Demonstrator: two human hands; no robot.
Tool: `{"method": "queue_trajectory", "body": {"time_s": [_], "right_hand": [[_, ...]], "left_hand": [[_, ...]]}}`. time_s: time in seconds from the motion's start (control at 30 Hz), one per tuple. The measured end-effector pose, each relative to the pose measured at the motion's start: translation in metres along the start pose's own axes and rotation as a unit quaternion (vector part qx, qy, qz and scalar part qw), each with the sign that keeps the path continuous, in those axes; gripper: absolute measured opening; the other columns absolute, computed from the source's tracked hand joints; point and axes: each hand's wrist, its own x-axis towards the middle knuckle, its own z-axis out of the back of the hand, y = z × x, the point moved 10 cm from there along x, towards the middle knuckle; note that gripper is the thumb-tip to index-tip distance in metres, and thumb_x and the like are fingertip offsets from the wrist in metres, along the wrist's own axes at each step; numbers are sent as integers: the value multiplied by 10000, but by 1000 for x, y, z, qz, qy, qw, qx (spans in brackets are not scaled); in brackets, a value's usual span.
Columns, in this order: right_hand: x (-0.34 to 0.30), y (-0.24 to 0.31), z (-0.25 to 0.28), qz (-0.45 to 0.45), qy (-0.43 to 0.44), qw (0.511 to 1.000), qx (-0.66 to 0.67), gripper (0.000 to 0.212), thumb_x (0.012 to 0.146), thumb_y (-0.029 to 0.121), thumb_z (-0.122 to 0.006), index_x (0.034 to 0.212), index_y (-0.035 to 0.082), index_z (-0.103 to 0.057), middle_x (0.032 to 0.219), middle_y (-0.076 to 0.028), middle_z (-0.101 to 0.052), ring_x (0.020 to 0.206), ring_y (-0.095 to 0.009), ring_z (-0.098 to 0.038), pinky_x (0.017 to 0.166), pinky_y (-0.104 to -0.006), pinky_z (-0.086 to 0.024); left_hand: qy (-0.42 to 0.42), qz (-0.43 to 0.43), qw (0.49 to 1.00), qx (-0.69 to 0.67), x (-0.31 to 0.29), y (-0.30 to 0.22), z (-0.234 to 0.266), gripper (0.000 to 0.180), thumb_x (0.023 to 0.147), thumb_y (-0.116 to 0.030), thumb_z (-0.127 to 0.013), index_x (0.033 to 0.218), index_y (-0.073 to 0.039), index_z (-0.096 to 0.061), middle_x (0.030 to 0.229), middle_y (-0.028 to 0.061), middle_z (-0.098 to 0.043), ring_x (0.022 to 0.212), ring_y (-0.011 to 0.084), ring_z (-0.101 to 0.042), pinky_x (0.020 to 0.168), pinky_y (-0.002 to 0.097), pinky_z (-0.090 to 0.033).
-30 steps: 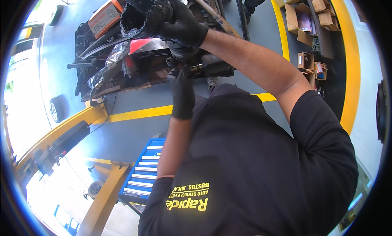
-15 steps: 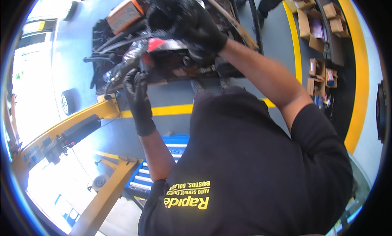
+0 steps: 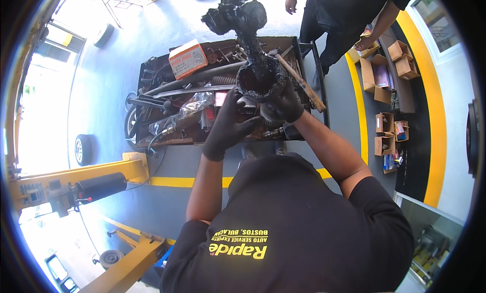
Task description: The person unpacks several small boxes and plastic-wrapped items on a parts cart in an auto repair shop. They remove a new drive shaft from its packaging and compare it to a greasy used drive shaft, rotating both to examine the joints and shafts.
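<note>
I hold up a black, grease-caked drive shaft joint (image 3: pixel 253 65), with a lumpy boot at its top end and a wide cup at its lower end. My right hand (image 3: pixel 286 104), in a black glove, grips the cup from below on its right side. In a matching black glove, my left hand (image 3: pixel 228 125) wraps the joint's lower end from the left. The part hangs over a brown parts cart (image 3: pixel 152 72).
The cart holds an orange-and-white box (image 3: pixel 188 59), hoses, a coil spring and a wooden-handled tool (image 3: pixel 304 85). Another person (image 3: pixel 344 9) stands at the top right by open cardboard boxes (image 3: pixel 387 75). Yellow lift arms (image 3: pixel 76 181) lie at left. A tyre (image 3: pixel 82 149) stands nearby.
The greasy joint has come upright and moved toward the middle of the view. My left hand rose from below the cart's edge onto the joint's lower end.
</note>
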Motion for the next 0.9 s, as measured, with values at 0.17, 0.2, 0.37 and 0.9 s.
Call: {"method": "queue_trajectory", "body": {"time_s": [0.17, 0.2, 0.37, 0.9], "right_hand": [[0, -2, -8, -17, 4, 999, -49, 827, 1014, 384, -768, 1614, 16, -334, 1525, -156, -556, 1379, -240, -596, 1146, -405, -523], [-1, -2, -10, -26, 12, 999, -27, 825, 1017, 380, -764, 1616, 14, -331, 1521, -158, -558, 1385, -237, -589, 1148, -405, -519], [-13, -19, -5, -173, 73, 981, -55, 816, 1002, 329, -780, 1635, 58, -343, 1501, -161, -568, 1365, -238, -578, 1136, -429, -501], [-32, 91, 33, -81, -17, 917, -389, 633, 969, 187, -794, 1527, 36, -537, 1298, -90, -640, 1123, -217, -632, 1002, -381, -524]], "left_hand": [[38, -41, 998, 31, 42, 7, -11, 738, 919, -118, -856, 1547, -15, -481, 1446, 108, -618, 1276, 175, -620, 1042, 359, -549], [32, -47, 998, 25, 46, 8, -10, 663, 948, -123, -827, 1523, -19, -515, 1411, 98, -644, 1232, 162, -644, 1003, 349, -570], [37, -18, 994, -106, 51, 13, -5, 535, 1004, -145, -758, 1492, -36, -567, 1345, 67, -677, 1160, 134, -669, 951, 331, -597], [25, -354, 830, 430, 38, -28, -25, 493, 850, -111, -873, 1323, -131, -733, 1261, 58, -751, 1128, 249, -721, 996, 402, -577]]}}
